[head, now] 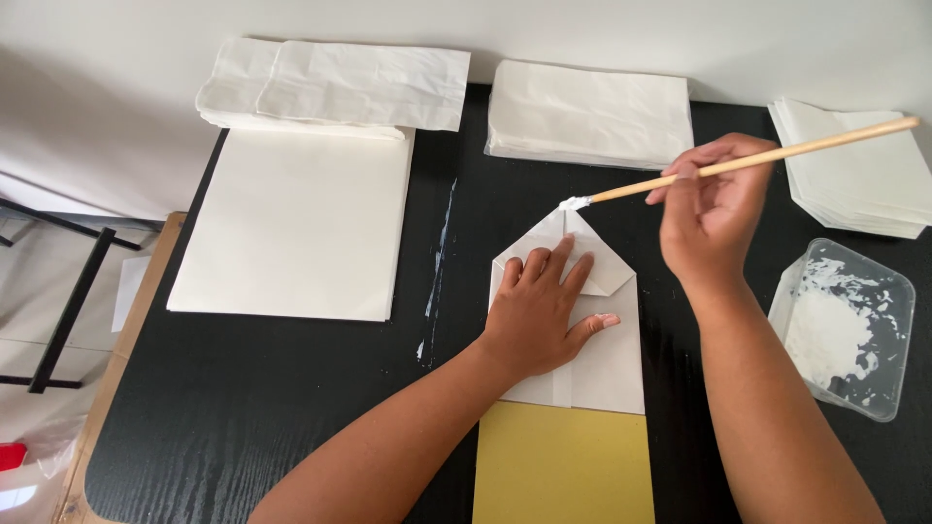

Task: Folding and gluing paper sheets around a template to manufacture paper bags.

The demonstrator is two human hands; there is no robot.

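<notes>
My left hand (542,312) lies flat, fingers spread, on a folded white paper piece (612,359) in the middle of the black table (262,408). The paper's top flaps are folded into a point. My right hand (707,215) grips a wooden brush (767,157) by its handle. Its white, glue-wet tip sits at the peak of the folded paper. Under the paper's near end lies a yellow sheet (563,466).
A clear plastic tray (854,330) smeared with white glue stands at the right. Stacks of white paper bags (335,85) (589,114) (854,170) line the far edge, and a large stack of white sheets (291,223) lies at the left. A white glue streak (437,262) marks the table.
</notes>
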